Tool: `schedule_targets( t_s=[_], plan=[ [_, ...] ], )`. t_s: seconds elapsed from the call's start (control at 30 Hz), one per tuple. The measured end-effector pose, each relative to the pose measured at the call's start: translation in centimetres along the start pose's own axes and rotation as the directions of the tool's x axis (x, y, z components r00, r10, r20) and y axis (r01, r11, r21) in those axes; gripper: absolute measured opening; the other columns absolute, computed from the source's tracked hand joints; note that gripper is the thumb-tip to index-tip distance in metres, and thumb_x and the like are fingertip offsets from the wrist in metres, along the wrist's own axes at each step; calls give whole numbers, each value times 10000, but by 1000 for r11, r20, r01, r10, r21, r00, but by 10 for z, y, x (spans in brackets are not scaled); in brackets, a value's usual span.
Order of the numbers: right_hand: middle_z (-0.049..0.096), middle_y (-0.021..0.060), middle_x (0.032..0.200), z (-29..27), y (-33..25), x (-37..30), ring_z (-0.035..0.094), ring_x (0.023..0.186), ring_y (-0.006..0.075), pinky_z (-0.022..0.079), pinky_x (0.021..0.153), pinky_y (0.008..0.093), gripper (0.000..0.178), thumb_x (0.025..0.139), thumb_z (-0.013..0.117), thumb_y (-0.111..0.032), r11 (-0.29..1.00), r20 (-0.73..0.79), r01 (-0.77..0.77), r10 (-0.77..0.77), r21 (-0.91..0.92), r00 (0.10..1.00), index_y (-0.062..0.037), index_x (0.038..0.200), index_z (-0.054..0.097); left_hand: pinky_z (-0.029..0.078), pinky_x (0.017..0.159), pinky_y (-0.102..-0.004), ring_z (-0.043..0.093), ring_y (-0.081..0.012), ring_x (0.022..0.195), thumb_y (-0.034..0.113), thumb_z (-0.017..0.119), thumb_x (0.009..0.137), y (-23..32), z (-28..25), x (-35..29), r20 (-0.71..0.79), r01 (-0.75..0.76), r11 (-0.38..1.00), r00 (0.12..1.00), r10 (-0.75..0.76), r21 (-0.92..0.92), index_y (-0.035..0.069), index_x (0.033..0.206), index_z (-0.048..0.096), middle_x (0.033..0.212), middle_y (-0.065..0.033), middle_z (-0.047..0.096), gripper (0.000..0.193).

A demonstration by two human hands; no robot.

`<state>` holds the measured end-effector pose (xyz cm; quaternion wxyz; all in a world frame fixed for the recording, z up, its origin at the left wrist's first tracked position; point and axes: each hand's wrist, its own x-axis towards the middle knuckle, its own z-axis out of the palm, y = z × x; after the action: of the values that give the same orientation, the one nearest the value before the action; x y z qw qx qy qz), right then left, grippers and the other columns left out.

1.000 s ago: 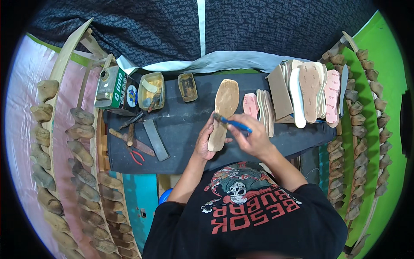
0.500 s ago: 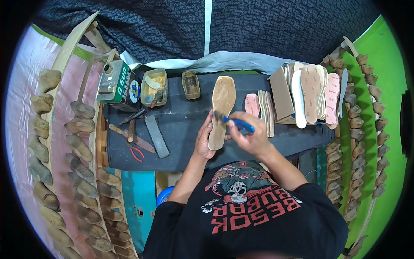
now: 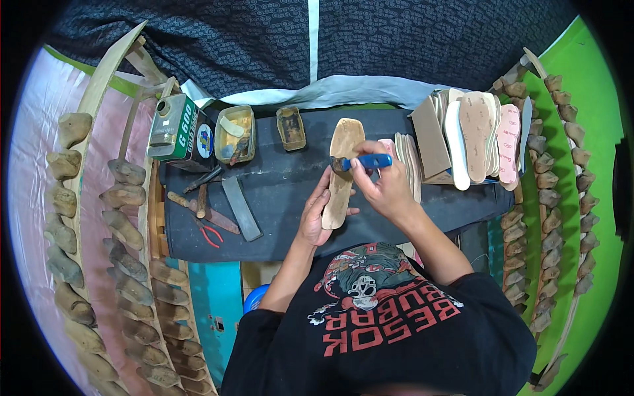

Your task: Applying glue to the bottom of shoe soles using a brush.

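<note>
My left hand (image 3: 316, 210) is closed on the near part of a tan insole (image 3: 340, 193), holding it up over the dark work table. Some of its fingers are hidden behind the insole. My right hand (image 3: 383, 185) grips a brush with a blue handle (image 3: 375, 161). The brush's dark bristles (image 3: 339, 164) touch the insole's face near its middle. Just beyond my right hand stand several upright insoles (image 3: 409, 158), partly covered by that hand.
A cardboard box (image 3: 430, 142) of insoles stands at the right. Far left are a green metal can (image 3: 173, 129) and two glue-stained tubs, one a yellowish tub (image 3: 236, 134). Red-handled pliers (image 3: 210, 234) and a grey sharpening stone (image 3: 242, 208) lie left. Racks of wooden shoe lasts (image 3: 125, 228) flank the table.
My right hand and the brush have moved a little away from me along the insole. The insole has tilted in my left hand and looks narrower.
</note>
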<state>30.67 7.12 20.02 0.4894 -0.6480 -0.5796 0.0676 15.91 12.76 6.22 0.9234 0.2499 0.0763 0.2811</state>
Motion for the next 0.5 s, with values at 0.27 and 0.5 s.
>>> schedule_targets(
  t_s=[0.27, 0.5],
  plan=[
    [655, 179, 891, 11, 2, -27, 680, 816, 355, 531, 706, 404, 188, 906, 679, -68, 996, 37, 82, -83, 47, 996, 4, 1042, 573, 403, 1122, -415, 431, -254, 1413, 212, 406, 1066, 3, 17, 9, -105, -70, 997, 992, 72, 22, 136, 1610, 208, 1581, -100, 378, 584],
    [661, 150, 849, 5, 13, -16, 692, 697, 262, 530, 629, 350, 153, 941, 654, -82, 996, 36, -43, 40, 76, 999, 17, 1029, 577, 596, 887, -412, 537, -231, 1295, 410, 401, 1071, 2, 15, 15, -74, -90, 990, 992, 98, 108, 169, 1614, 184, 1502, -96, 462, 633]
  ],
)
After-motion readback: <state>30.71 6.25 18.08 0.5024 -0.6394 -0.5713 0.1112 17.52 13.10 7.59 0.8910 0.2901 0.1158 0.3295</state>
